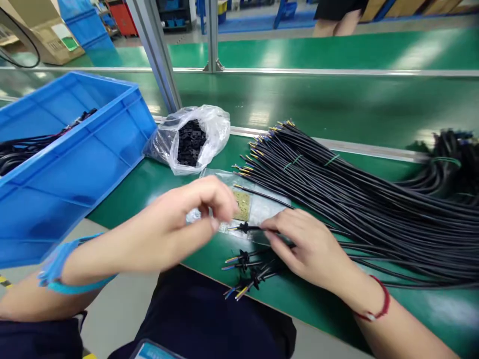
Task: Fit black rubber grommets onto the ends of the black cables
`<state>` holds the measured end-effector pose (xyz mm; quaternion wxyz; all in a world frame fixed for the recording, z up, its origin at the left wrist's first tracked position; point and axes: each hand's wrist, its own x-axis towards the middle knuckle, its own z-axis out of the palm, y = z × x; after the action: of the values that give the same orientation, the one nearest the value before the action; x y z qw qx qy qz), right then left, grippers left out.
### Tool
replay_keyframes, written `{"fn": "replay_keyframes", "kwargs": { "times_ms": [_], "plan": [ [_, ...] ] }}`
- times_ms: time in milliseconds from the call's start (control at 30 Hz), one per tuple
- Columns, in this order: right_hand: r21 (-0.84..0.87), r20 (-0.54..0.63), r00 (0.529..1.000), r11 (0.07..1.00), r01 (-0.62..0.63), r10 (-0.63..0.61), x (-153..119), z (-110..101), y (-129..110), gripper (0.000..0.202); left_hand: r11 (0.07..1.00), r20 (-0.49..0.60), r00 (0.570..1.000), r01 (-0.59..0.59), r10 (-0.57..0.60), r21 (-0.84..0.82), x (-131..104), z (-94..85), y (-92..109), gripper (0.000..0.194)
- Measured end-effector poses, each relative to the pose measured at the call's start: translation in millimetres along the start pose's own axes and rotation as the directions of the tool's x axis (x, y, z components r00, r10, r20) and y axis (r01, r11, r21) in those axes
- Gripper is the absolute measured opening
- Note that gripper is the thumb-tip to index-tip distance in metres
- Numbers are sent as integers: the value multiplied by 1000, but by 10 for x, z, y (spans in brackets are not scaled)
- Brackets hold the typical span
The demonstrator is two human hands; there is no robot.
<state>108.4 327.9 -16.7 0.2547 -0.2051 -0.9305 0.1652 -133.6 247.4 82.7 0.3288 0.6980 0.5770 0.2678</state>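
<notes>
My right hand [305, 244] pinches a black cable near its end, where a small black clip [244, 228] sits around the sheath. To the left, my left hand [187, 219] hovers with curled fingers, slightly blurred; whether anything is between them is hidden. Beneath the hands lies a clear plastic bag [262, 207] with a yellowish piece [242, 205] on it. Several cables with black clips [256, 277] lie nearer the front edge, their coloured wire ends pointing left. Behind my right hand spreads a large bundle of black cables [337, 194] with bare wire ends.
A blue crate [112, 134] holding black cables stands at the left. Beside it, an open plastic bag [220, 124] contains black parts [190, 142]. A metal post [155, 55] rises behind. Another cable bundle [445, 164] lies at the far right, and a person's legs [342, 25] show beyond.
</notes>
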Motion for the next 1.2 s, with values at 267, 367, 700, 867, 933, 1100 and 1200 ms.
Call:
{"fn": "replay_keyframes", "kwargs": {
  "times_ms": [267,367,700,867,933,1100,1200],
  "plan": [
    [92,496,864,984,-152,87,-3,75,-111,5,966,358,930,-9,-87,258,43,579,-374,8],
    [102,485,870,982,-161,92,0,118,-104,5,939,373,926,-76,-58,335,39,759,-373,19],
    [262,426,904,951,-164,39,-30,113,-69,24,810,195,940,-339,279,478,33,994,-493,21],
    [317,472,879,920,-231,58,17,19,-59,25,699,126,890,-426,438,575,-36,1087,-556,23],
    [303,379,924,935,-183,58,22,-6,-16,20,705,109,890,-421,443,570,-71,1103,-555,22],
    [-11,143,980,990,-141,141,-1,91,125,18,752,153,899,-429,411,500,-141,1042,-472,23],
    [-79,272,950,988,-136,152,6,116,92,15,831,124,928,-370,352,415,-106,913,-429,32]
  ]
}}
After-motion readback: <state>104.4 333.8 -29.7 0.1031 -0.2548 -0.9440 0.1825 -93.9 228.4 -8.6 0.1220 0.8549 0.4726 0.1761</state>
